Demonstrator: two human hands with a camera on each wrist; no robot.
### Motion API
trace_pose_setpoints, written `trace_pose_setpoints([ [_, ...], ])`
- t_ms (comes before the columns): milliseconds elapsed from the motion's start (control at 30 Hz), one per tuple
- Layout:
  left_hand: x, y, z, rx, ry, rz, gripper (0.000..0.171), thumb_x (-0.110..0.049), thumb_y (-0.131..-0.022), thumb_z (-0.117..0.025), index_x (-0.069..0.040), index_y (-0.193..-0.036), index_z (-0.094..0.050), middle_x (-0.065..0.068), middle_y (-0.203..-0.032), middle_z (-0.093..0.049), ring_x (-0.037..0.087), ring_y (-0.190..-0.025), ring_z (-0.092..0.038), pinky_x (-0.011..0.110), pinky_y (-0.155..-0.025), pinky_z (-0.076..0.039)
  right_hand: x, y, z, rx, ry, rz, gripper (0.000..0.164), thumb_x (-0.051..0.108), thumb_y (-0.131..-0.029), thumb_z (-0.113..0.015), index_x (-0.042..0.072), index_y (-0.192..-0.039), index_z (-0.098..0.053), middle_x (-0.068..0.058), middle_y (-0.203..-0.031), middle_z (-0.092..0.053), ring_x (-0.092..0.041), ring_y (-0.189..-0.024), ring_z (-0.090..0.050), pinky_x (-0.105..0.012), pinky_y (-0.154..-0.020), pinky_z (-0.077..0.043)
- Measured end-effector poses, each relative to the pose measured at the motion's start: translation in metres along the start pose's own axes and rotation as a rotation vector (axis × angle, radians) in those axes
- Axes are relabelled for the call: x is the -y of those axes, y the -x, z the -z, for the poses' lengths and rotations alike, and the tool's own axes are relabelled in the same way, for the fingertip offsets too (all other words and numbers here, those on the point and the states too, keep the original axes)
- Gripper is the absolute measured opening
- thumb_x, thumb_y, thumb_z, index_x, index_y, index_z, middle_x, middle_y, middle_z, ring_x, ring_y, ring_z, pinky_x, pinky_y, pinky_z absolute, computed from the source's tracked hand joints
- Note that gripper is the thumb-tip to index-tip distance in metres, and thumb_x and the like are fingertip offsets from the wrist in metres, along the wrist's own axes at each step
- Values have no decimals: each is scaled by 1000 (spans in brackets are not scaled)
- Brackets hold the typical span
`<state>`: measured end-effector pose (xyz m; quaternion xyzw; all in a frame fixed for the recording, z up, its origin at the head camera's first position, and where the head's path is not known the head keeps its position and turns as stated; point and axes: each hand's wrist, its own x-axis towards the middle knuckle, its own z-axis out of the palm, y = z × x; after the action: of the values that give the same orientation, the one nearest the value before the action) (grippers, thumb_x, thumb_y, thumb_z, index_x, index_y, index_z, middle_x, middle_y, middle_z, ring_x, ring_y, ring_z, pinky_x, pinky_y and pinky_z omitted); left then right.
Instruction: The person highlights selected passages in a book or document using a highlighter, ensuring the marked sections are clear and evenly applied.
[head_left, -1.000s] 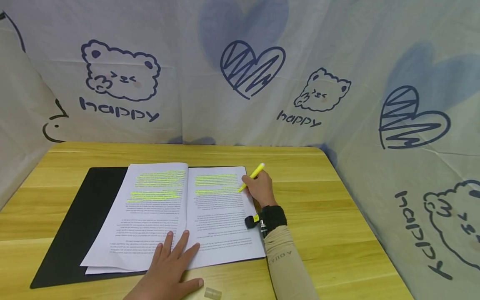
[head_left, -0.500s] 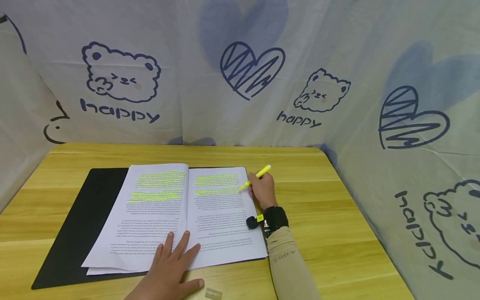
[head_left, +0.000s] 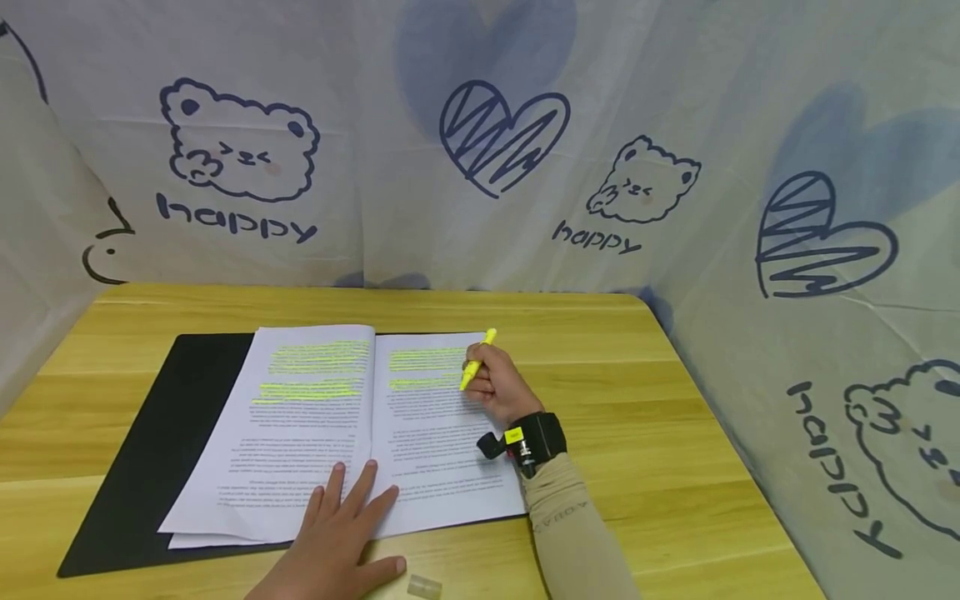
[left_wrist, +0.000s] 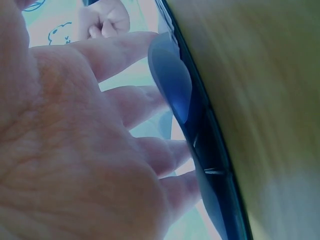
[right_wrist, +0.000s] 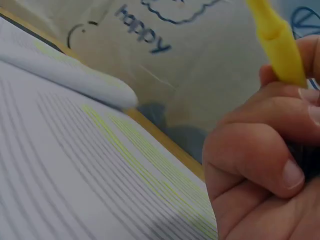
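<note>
Printed pages (head_left: 438, 454) lie open, with yellow-marked lines near the far end of both sides. My right hand (head_left: 501, 390) grips a yellow highlighter (head_left: 481, 356) over the right-hand page, its tip pointing down toward the last marked lines. In the right wrist view, the highlighter (right_wrist: 280, 47) sticks out of curled fingers, tilted, its end cut off by the frame. My left hand (head_left: 333, 533) rests with spread fingers on the near part of the pages, around the fold. From the left wrist, the same hand (left_wrist: 90, 145) reaches over the lifted, curving paper edge (left_wrist: 172, 75).
A black folder (head_left: 138, 475) lies under the pages and shows at the left. Near my left thumb is a small translucent cap (head_left: 424, 587) on the wooden table (head_left: 652, 467). Printed cloth (head_left: 405, 183) hangs behind the table and along its sides.
My right hand has moved left over the right-hand page, and the highlighter now stands more upright between the fingers. The left hand has stayed put.
</note>
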<state>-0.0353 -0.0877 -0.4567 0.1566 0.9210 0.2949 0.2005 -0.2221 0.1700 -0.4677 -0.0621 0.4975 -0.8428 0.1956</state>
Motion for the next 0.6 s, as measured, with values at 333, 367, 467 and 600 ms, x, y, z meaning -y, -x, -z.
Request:
trace_pose_setpoints([
  [333,0,0,1,3,-39,2,86,-58,-83,-79,-12,-151,-53,18,-170,-23,55,-154,2,73,-118,0,-41,-12,-43,-167,345,20,22,25,-100,-69,7,-89,-65,1,-68,-50,-9,-53,-40,-20,-47,-31],
  [367,0,0,1,3,-39,-2,85,-57,-84,-79,-12,-151,-53,19,-169,-23,55,-154,1,74,-118,-1,-45,-12,-44,-205,401,36,23,25,-98,-71,6,-86,-67,0,-67,-53,-9,-53,-42,-21,-47,-33],
  [467,0,1,1,-2,-42,-5,85,-58,-84,-78,-12,-151,-53,18,-170,-23,55,-154,1,74,-118,-1,-50,-12,-46,-294,556,77,25,28,-96,-73,7,-82,-70,-1,-63,-56,-11,-52,-46,-23,-48,-37],
  [600,1,1,1,-2,-33,-5,85,-58,-84,-78,-13,-152,-53,18,-170,-22,54,-154,2,73,-118,0,-50,-12,-46,-379,680,92,21,28,-93,-73,10,-84,-70,0,-63,-56,-12,-54,-51,-24,-52,-41],
])
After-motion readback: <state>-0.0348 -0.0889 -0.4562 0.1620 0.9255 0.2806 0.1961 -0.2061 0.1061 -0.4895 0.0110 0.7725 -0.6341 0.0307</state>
